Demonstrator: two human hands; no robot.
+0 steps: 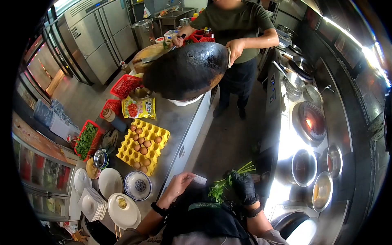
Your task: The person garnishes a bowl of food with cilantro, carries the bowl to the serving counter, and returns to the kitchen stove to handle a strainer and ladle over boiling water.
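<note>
Left hand (177, 187): bare, fingertips pinched nearly shut on one end of a small white slip (199, 179), its face left uncovered; the markings are too small to read. Right hand (244, 188): black-gloved, fingers curled closed round a bunch of leafy herbs (220, 188), gripped partway along so that leaves spread toward the left hand and bare stems point to one o'clock. Nine o'clock, on the steel counter (173, 118): blue-patterned bowl (137, 185), no food seen in it; white oval plate (130, 218) bearing a small pale-yellow chopped heap; square plates (92, 204), stacked, which saves room. Ten o'clock: yellow egg tray (161, 132), partly filled, its brown eggs (143, 150) seated in separate cups, presumably against rolling; squeeze bottle (111, 116) of dark liquid, upright; red basket (98, 141) of leafy greens. Eleven o'clock: printed packet (139, 107), lying flat; another red basket (114, 86), holding red pieces, kind uncertain. Twelve o'clock: a co-worker (241, 26) holds a large blackened wok (188, 67) tilted, with a cloth under one hand, likely against heat. Two o'clock: round dark pan (309, 122). Three o'clock: steel bowl (304, 167) of dark liquid; beside it, another steel bowl (330, 192) of yellowish liquid.
</note>
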